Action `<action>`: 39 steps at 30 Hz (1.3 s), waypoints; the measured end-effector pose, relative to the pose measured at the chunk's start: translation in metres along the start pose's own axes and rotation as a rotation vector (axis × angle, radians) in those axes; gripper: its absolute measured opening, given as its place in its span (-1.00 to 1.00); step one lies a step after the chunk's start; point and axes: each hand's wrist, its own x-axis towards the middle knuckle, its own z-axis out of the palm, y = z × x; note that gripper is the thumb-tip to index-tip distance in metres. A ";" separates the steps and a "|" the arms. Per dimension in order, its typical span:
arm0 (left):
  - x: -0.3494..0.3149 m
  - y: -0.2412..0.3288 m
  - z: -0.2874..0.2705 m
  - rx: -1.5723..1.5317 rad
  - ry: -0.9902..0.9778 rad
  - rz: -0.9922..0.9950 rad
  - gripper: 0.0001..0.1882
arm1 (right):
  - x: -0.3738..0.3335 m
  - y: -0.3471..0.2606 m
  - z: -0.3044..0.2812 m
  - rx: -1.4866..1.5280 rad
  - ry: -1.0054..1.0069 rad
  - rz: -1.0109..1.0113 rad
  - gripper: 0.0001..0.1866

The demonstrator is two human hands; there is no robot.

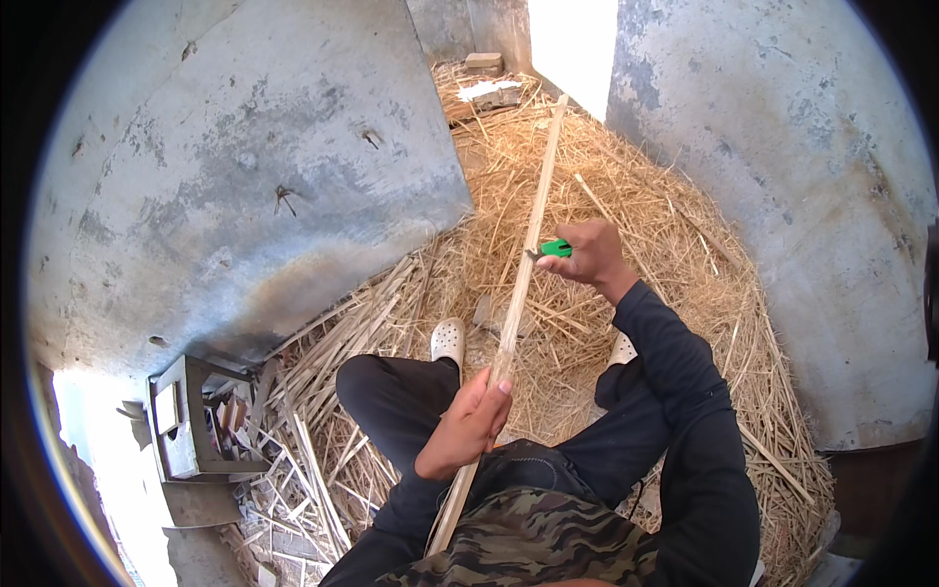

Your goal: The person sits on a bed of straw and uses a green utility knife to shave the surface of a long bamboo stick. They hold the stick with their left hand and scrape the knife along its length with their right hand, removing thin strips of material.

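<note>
A long, pale strip of wood or bamboo (pixel 519 300) slants from my lap up and away over the straw-like shavings. My left hand (pixel 468 423) is closed around its lower part, close to my belt. Farther up, my right hand (pixel 592 256) grips a green-handled knife (pixel 556 248). The knife's short dark blade touches the strip's right edge, or lies right against it. Most of the handle is hidden in my fist. The strip's near end rests by my left thigh.
Shavings (pixel 675 284) and loose split strips (pixel 362 323) cover the floor around my white clogs (pixel 448 339). Grey worn walls (pixel 293 137) rise at left and right. A small wooden stool-like frame (pixel 201 421) with scraps stands at lower left. A brick (pixel 484 62) lies near the bright gap.
</note>
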 end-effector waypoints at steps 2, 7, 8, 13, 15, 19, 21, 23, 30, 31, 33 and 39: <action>-0.002 0.000 0.000 -0.002 -0.011 -0.023 -0.72 | 0.002 0.012 -0.003 -0.007 0.017 0.025 -0.21; -0.019 -0.006 0.013 -0.024 -0.125 -0.095 -0.70 | 0.002 0.088 -0.005 -0.080 0.008 0.448 -0.21; -0.024 -0.007 0.017 -0.010 -0.154 -0.127 -0.71 | -0.001 0.104 -0.016 -0.043 0.019 0.547 -0.20; -0.045 -0.022 0.015 -0.045 -0.219 -0.178 -0.72 | -0.013 0.134 -0.030 -0.236 -0.094 0.505 -0.16; -0.050 -0.023 0.015 -0.049 -0.244 -0.219 -0.72 | -0.019 0.148 -0.037 -0.218 -0.098 0.595 -0.14; -0.062 -0.025 0.013 -0.059 -0.252 -0.286 -0.69 | -0.030 0.169 -0.044 -0.272 -0.024 0.892 -0.09; -0.075 -0.020 0.019 -0.032 -0.348 -0.305 -0.68 | -0.069 0.204 -0.055 -0.250 0.007 1.039 -0.10; -0.083 -0.025 0.017 -0.027 -0.353 -0.332 -0.65 | -0.070 0.210 -0.044 -0.193 -0.018 1.100 -0.10; -0.021 -0.030 -0.006 -0.069 -0.026 -0.124 -0.69 | -0.033 0.103 -0.045 0.078 -0.240 0.742 -0.10; -0.014 -0.026 -0.006 -0.064 -0.020 -0.108 -0.69 | -0.031 0.080 -0.040 0.111 -0.224 0.644 -0.12; -0.002 -0.021 -0.008 -0.061 -0.008 -0.062 -0.68 | -0.029 0.030 -0.033 0.159 -0.257 0.437 -0.18; 0.009 -0.005 -0.008 -0.100 -0.008 -0.035 -0.69 | -0.032 -0.058 -0.027 0.188 -0.258 0.017 -0.25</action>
